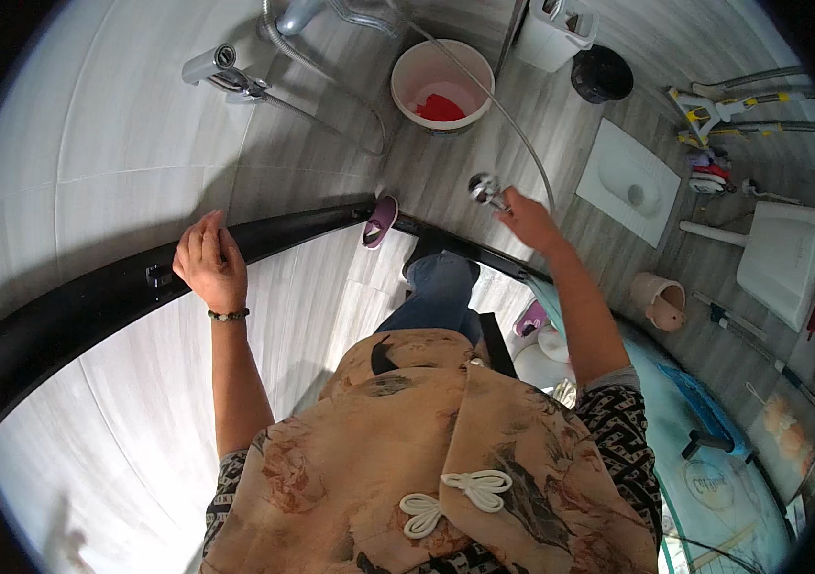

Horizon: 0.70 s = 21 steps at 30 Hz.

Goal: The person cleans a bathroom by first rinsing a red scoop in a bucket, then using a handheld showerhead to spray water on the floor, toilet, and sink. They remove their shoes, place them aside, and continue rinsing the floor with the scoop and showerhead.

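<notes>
My right hand [531,219] grips the handle of a chrome hand shower [485,188]; its head points away from me over the floor. A metal shower hose [515,122] curves up from beside that hand and passes over a white bucket [479,61] with a red thing [440,107] in it. My left hand [212,262], with a beaded bracelet at the wrist, is raised in front of the black door frame [264,233]. Its fingers are curled; whether they touch the frame cannot be told. A chrome mixer tap [224,72] is on the wall beyond.
A squat toilet [630,179] lies in the floor at right, with a black bucket [601,74] beyond it. A white washbasin [780,262], a pink pail [655,298] and long-handled tools are further right. Purple shoes [381,219] stand near the threshold.
</notes>
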### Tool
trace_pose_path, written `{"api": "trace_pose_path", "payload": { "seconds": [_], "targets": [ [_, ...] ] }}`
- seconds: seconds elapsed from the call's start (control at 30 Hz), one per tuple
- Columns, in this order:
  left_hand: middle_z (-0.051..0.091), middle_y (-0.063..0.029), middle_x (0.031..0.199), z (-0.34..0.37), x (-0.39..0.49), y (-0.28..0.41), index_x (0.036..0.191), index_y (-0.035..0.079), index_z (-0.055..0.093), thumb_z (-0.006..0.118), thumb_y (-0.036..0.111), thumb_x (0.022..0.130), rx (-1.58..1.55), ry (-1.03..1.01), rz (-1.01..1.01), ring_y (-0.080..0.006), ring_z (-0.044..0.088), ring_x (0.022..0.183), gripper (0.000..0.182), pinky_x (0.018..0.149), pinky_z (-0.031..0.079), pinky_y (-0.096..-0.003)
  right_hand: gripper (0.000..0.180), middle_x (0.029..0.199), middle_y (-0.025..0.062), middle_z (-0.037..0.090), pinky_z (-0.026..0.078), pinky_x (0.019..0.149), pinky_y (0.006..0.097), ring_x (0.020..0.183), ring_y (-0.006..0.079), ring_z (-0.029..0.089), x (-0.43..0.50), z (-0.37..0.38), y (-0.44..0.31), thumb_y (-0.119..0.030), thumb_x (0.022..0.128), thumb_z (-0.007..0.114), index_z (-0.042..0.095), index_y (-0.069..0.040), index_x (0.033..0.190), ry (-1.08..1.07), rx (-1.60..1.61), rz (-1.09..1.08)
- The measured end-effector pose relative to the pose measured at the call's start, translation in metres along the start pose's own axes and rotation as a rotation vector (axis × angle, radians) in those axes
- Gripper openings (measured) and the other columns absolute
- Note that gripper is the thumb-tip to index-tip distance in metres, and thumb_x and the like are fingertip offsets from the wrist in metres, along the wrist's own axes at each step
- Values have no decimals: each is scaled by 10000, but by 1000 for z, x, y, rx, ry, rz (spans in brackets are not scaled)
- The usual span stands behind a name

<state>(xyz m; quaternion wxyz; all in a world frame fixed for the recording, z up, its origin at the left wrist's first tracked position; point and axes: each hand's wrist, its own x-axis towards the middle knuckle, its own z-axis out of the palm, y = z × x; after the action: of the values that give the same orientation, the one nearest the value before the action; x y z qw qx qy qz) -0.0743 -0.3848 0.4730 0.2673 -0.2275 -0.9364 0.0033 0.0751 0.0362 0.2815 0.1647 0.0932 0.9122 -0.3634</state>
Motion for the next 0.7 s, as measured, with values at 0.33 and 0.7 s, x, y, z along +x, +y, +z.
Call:
{"api": "trace_pose_path", "payload": {
  "seconds": [0.33, 0.7],
  "targets": [
    [665, 24, 1015, -8, 6, -11, 1001, 129, 678, 624, 71, 807, -42, -100, 74, -167, 593, 969, 210, 819, 355, -328, 363, 879, 192, 623, 471, 735, 478, 860, 390, 602, 35, 104, -51, -276, 818, 646, 444, -34, 998, -299, -104, -246],
    [677, 1, 1006, -23, 4, -2, 984, 107, 682, 624, 62, 804, -165, -115, 103, -176, 599, 968, 194, 825, 352, -322, 320, 791, 187, 612, 470, 667, 441, 752, 366, 610, 96, 55, -45, -177, 752, 667, 526, -7, 985, 134, 320, 1]
  ]
}}
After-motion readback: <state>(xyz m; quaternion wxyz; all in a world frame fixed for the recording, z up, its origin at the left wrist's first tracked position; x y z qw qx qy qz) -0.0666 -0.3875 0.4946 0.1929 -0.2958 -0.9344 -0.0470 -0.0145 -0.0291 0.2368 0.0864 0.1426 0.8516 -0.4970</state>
